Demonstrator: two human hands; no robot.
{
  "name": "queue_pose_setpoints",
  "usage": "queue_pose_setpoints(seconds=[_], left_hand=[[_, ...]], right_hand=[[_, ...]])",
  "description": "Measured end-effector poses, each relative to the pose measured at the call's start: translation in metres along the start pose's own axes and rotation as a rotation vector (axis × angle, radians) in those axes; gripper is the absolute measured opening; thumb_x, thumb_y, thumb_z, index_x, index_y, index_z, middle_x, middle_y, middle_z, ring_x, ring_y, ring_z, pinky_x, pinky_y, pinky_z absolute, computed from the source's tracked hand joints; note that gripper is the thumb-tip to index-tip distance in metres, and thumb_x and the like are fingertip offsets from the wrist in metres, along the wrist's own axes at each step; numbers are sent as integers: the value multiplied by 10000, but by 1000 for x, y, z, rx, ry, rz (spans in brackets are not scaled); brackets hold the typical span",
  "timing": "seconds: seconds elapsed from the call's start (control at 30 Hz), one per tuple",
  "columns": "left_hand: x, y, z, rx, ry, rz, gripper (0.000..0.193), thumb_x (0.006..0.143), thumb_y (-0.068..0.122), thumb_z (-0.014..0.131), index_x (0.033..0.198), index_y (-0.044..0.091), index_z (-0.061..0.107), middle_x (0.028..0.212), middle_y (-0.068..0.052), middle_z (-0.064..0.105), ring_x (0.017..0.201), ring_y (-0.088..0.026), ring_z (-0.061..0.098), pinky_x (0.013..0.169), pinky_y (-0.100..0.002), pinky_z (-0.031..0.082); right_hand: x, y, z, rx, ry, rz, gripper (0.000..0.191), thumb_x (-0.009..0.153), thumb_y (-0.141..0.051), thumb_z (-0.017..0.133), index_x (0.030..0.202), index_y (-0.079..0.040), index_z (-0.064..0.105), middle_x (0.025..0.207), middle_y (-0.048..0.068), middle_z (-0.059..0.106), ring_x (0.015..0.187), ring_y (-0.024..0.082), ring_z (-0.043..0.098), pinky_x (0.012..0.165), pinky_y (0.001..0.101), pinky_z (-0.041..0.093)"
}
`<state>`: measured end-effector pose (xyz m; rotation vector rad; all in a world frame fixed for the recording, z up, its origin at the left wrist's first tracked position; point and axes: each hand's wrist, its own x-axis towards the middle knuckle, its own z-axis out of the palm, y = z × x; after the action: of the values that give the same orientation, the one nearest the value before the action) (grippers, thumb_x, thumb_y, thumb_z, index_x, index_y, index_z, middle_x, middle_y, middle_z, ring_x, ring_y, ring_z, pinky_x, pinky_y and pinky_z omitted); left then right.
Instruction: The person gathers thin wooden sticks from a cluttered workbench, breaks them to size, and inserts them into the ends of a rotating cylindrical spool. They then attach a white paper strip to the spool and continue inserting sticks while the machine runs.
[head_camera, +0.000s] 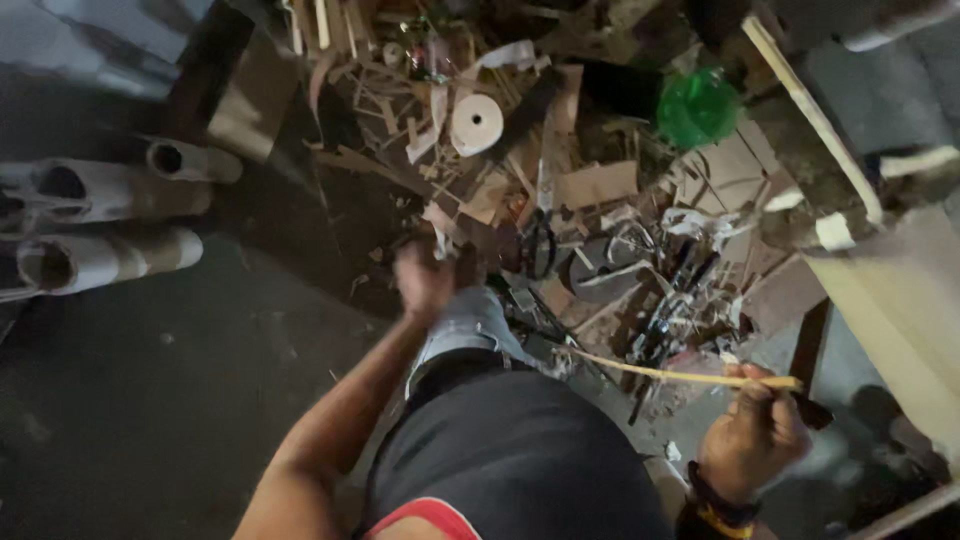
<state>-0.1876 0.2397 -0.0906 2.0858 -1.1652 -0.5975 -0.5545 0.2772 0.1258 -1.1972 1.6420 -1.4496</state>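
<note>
Head view: right hand (752, 432) fingers pinched on thin yellow strip (680, 375), left hand (425, 278) (blurred, grip unclear) outstretched.

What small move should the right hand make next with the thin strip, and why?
Probably draw the strip a little further back, toward the body. The right hand grips it only at its near end, and the far tip still lies among the scraps by the knee. The left hand is blurred and reaches toward the pile, so it gives the strip no support.

Dark floor (150, 400) bears wood scraps (590, 185), tape roll (477, 123), grey pipes (100, 225)
</note>
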Motion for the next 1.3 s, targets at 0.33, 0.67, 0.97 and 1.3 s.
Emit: queue_pose_setpoints(seconds=[0.33, 0.67, 0.97, 1.3], left_hand=[[-4, -36, 47, -832, 187, -337, 320, 843, -56, 593, 1129, 55, 686, 1016, 7, 676, 900, -125, 588, 790, -295, 495], [1, 26, -82, -334, 103, -49, 179, 989, 43, 622, 1160, -2, 592, 1067, -88, 632, 939, -186, 615, 796, -322, 540], [-237, 269, -102, -654, -729, 639, 288, 988, 39, 593, 1274, 12, 572, 968, -115, 637, 830, -174, 632, 697, -317, 560], [-299, 195, -171, -341, -867, 628, 203, 1014, 115, 595, 1194, 27, 632, 964, -176, 691, 833, -310, 694, 720, -412, 548]], right_hand=[[-54, -5, -74, -139, -87, -105, 266, 1165, -154, 633, 1126, 106, 670, 1081, 159, 723, 1005, 194, 677, 974, 313, 517], [-96, -7, -139, 203, -313, -39, 152, 1062, -132, 670, 1148, -17, 722, 1222, 176, 741, 987, 209, 727, 1051, 403, 550], [-59, 18, -110, 1087, -895, 315, 41, 963, -63, 795, 932, -69, 770, 1245, 158, 740, 1086, 248, 686, 807, 329, 538], [-23, 10, -178, 1064, -392, 292, 286, 936, -218, 818, 1150, -85, 682, 1264, 161, 731, 910, 227, 720, 734, 321, 598]])
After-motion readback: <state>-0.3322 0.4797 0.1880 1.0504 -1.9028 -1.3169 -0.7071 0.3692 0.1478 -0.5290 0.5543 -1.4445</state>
